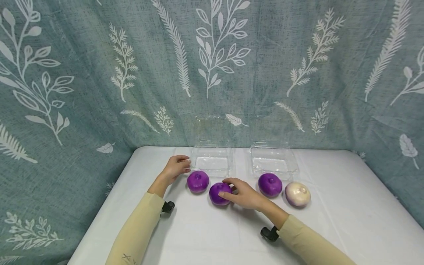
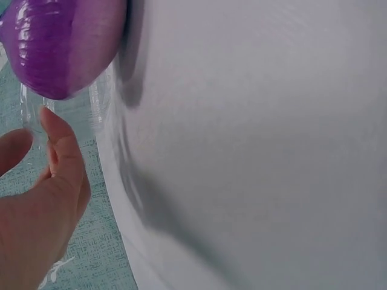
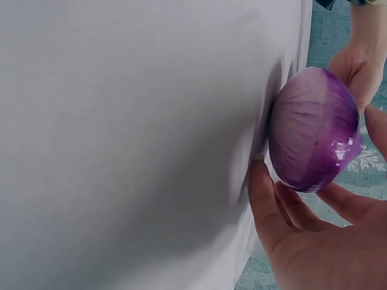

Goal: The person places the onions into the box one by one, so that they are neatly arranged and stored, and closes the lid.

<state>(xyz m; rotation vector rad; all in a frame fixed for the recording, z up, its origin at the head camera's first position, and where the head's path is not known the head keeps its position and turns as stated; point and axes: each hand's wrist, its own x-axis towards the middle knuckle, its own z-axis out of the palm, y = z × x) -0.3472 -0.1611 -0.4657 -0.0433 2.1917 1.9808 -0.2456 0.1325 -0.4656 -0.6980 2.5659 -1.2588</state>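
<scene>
At lower centre of frame, the right hand (image 1: 244, 195) grips a glossy purple onion (image 1: 215, 192) — likely firm, slippery, best held round its girth — left hand (image 1: 174, 168) loose-fingered, holding nothing.

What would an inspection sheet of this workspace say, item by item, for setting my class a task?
Surface: white table.
Job's things: left purple onion, middle purple onion, right purple onion, pale onion; behind them, clear left container and clear right container, nothing seen inside.
Clutter: nothing seen.
Left hand: beside left container, holding nothing; contact unclear.
Right hand: fingers curved around middle purple onion.
Cables: nothing seen.
Surroundings: teal leaf-patterned curtain behind and at both sides.
</scene>
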